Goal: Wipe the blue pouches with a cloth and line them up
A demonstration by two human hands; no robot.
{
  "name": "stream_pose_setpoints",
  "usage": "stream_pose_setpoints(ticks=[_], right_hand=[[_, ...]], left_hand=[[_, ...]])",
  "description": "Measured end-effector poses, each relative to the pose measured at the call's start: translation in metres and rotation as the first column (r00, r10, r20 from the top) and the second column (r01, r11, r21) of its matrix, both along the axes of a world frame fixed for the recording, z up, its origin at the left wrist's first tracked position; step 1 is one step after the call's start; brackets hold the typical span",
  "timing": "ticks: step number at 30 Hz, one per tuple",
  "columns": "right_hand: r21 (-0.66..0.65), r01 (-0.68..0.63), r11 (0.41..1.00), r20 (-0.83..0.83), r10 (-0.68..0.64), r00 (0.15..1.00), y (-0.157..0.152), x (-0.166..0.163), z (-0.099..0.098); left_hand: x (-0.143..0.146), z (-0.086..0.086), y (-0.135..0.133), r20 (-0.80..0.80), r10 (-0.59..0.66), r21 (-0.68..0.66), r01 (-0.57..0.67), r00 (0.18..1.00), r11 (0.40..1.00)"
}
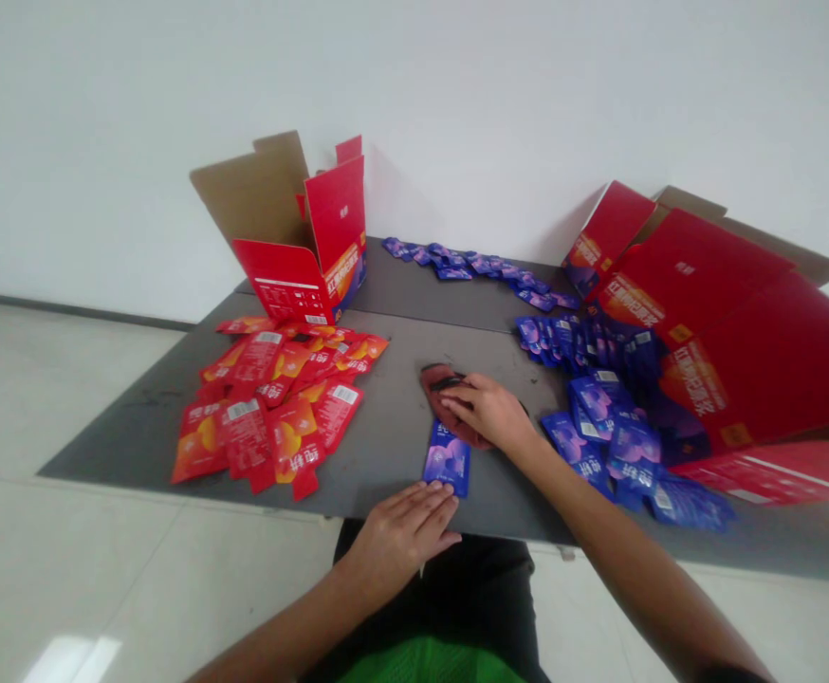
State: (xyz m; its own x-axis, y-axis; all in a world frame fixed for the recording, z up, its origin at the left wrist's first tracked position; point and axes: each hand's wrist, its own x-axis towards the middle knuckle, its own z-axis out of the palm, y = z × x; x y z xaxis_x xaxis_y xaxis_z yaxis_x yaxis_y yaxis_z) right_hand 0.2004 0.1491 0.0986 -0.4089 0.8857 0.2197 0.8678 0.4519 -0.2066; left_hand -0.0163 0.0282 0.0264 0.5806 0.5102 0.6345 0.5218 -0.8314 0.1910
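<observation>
A blue-purple packet (447, 465) lies flat near the table's front edge. My left hand (414, 524) lies with fingers stretched out, their tips on the packet's near end. My right hand (489, 408) is closed on a reddish-brown cloth (434, 378), pressing it onto the table and over the packet's far end. The cloth hides that part of the packet. Something small and dark shows on the cloth at my fingers; I cannot make out what it is.
Red-orange packets (279, 408) lie heaped at the left, before an open red carton (293, 285). Blue-purple packets (603, 408) are piled at the right against red cartons (699, 285). A row of similar packets (486, 264) runs along the back. A white wall (471, 104) stands behind the grey table (386, 356).
</observation>
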Motion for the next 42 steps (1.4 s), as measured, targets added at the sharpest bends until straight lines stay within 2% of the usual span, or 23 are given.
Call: stream_pose_setpoints(ticks=[2, 4, 6, 8, 10, 12, 15, 17, 19, 21, 23, 25, 27, 30, 32, 34, 36, 38, 40, 42], right_hand=[[0.078, 0.036, 0.996, 0.023, -0.038, 0.999, 0.0, -0.001, 0.01], [0.108, 0.004, 0.994, -0.011, -0.003, 1.0, -0.022, -0.006, 0.016], [0.058, -0.07, 0.996, -0.036, 0.072, 0.997, -0.051, -0.012, 0.012], [-0.003, -0.12, 0.993, -0.06, 0.12, 0.991, -0.067, -0.016, 0.001], [-0.022, -0.093, 0.995, -0.078, 0.091, 0.993, -0.057, -0.015, -0.011], [-0.008, -0.007, 1.0, -0.043, 0.006, 0.999, -0.028, -0.01, -0.015], [0.051, 0.091, 0.995, 0.046, -0.094, 0.995, 0.006, -0.004, -0.001], [0.098, 0.086, 0.991, 0.011, -0.088, 0.996, -0.001, -0.005, 0.012], [0.108, 0.037, 0.994, -0.054, -0.031, 0.998, -0.031, -0.011, 0.018], [0.039, -0.037, 0.999, -0.053, 0.039, 0.998, -0.061, -0.019, 0.013], [-0.025, -0.077, 0.997, -0.065, 0.075, 0.995, -0.073, -0.024, 0.001], [-0.044, -0.049, 0.998, -0.077, 0.046, 0.996, -0.058, -0.023, -0.011], [-0.029, 0.03, 0.999, -0.041, -0.031, 0.999, -0.026, -0.018, -0.014], [0.03, 0.121, 0.992, 0.033, -0.122, 0.992, 0.008, -0.008, 0.002], [0.089, 0.128, 0.988, -0.009, -0.127, 0.992, 0.0, -0.007, 0.015], [0.109, 0.094, 0.99, -0.076, -0.086, 0.993, -0.029, -0.011, 0.02], [0.05, 0.01, 0.999, -0.071, -0.007, 0.997, -0.061, -0.017, 0.014], [-0.011, -0.049, 0.999, -0.072, 0.048, 0.996, -0.074, -0.021, 0.0], [-0.038, -0.029, 0.999, -0.083, 0.026, 0.996, -0.059, -0.022, -0.013], [-0.037, 0.061, 0.997, -0.056, -0.063, 0.996, -0.027, -0.017, -0.015]], left_hand=[[0.001, 0.0, 0.0, 0.0, 0.004, 0.004, -0.004, 1.0, 1.0], [0.001, -0.001, -0.001, 0.006, 0.003, 0.007, -0.003, 1.0, 1.0], [0.002, -0.001, -0.002, 0.026, 0.008, -0.01, -0.008, 1.0, 1.0], [0.002, 0.0, -0.002, 0.046, 0.012, -0.031, -0.01, 0.999, 0.999], [0.002, 0.001, -0.001, 0.05, 0.003, -0.027, -0.001, 0.999, 1.0], [0.002, 0.002, 0.0, 0.047, -0.011, -0.001, 0.011, 0.999, 1.0], [0.001, 0.002, 0.0, 0.044, -0.004, 0.006, 0.003, 0.999, 1.0], [0.001, 0.001, 0.0, 0.042, 0.003, 0.0, -0.003, 0.999, 1.0], [0.001, 0.0, -0.001, 0.049, 0.003, -0.011, -0.002, 0.999, 1.0], [0.002, 0.0, -0.002, 0.063, 0.006, -0.042, -0.003, 0.998, 0.999], [0.002, 0.001, -0.002, 0.07, 0.014, -0.068, -0.01, 0.997, 0.998], [0.002, 0.003, -0.001, 0.063, 0.007, -0.052, -0.004, 0.998, 0.999], [0.002, 0.005, 0.0, 0.05, -0.01, -0.019, 0.011, 0.999, 1.0], [0.002, 0.006, 0.001, 0.059, -0.006, -0.006, 0.006, 0.998, 1.0], [0.002, 0.005, 0.001, 0.068, -0.004, -0.014, 0.005, 0.998, 1.0], [0.002, 0.004, 0.001, 0.072, -0.01, -0.03, 0.012, 0.997, 0.999], [0.002, 0.004, 0.001, 0.077, -0.011, -0.068, 0.016, 0.997, 0.998], [0.001, 0.005, 0.001, 0.084, -0.007, -0.099, 0.015, 0.996, 0.995], [0.0, 0.006, 0.001, 0.074, -0.015, -0.096, 0.022, 0.997, 0.995], [0.0, 0.006, 0.002, 0.063, -0.025, -0.063, 0.029, 0.998, 0.998]])
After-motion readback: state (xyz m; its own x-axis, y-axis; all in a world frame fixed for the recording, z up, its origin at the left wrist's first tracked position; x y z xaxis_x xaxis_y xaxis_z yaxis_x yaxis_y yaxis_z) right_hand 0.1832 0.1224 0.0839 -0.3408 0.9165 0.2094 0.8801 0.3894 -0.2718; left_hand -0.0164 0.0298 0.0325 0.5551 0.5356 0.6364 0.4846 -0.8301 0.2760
